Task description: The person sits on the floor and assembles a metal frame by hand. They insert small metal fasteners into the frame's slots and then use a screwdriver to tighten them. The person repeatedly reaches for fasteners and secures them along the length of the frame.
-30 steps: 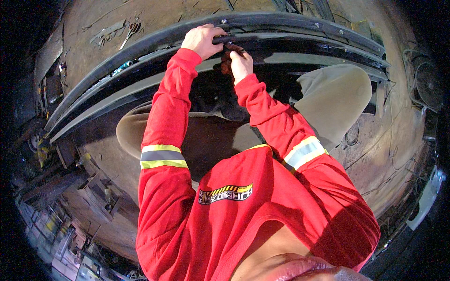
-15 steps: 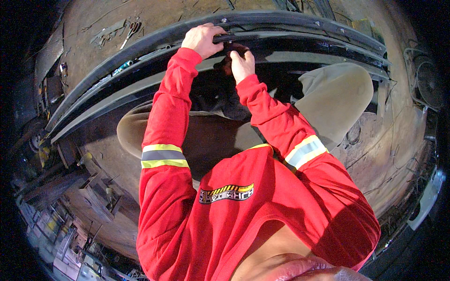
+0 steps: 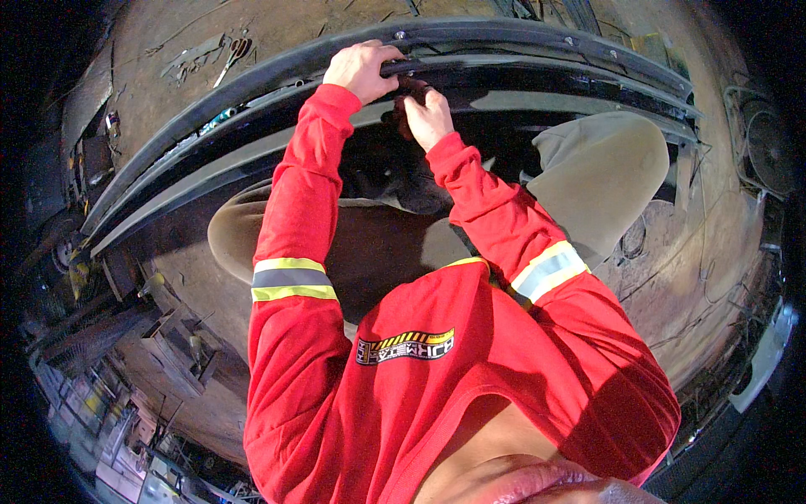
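Observation:
Long curved dark metal rails (image 3: 277,94) run across in front of me, with small bolts (image 3: 400,35) along the far one. My left hand (image 3: 361,70) is closed over a dark metal bar (image 3: 420,64) between the rails, thumb and fingers bent round it. Just right of it and nearer to me, my right hand (image 3: 428,118) is curled with its thumb on top. Its fingers lie in deep shadow, so what they hold, if anything, is hidden. A small teal-coloured object (image 3: 220,118) lies between the rails at the left.
My bent knees (image 3: 617,155) flank the work, close to the nearest rail. Scissor-like tools (image 3: 235,57) and flat metal scraps (image 3: 195,59) lie on the brown floor beyond. Metal pieces (image 3: 172,344) stand at lower left, and a round fan-like thing (image 3: 766,139) at far right.
My right hand has shifted slightly left and toward me, and its wrist has turned a little. The left hand stays on the bar almost unmoved.

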The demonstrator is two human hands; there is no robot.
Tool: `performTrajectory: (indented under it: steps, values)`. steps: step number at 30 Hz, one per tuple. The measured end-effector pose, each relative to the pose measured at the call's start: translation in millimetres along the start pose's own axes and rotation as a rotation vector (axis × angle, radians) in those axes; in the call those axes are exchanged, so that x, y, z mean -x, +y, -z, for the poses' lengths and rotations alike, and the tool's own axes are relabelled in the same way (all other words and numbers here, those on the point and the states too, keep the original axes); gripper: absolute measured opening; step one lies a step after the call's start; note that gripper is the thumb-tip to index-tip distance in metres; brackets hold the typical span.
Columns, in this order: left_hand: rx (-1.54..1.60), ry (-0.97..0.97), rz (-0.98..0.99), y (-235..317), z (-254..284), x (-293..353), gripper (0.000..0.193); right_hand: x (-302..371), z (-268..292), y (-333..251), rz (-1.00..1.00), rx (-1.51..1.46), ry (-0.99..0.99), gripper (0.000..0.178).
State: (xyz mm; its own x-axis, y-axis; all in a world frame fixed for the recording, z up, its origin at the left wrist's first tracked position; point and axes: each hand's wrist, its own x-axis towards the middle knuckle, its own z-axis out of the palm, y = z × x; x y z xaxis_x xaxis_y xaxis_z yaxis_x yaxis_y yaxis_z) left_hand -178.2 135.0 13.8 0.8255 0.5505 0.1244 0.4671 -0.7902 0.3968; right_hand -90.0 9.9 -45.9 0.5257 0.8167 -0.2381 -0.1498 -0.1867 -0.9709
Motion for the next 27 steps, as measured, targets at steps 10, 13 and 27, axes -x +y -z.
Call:
performTrajectory:
  steps: [10,13,27]
  values:
    - [0.026,-0.017,-0.003,-2,-3,-2,0.039,-28,-17,13,-0.131,0.174,0.395,0.023]
    - [0.021,-0.042,0.014,1,1,-2,0.039,-27,-16,2,-0.310,0.087,0.403,0.020]
    - [-0.023,-0.053,0.020,2,3,0,0.039,-13,-22,-42,-0.600,-0.594,0.223,0.015]
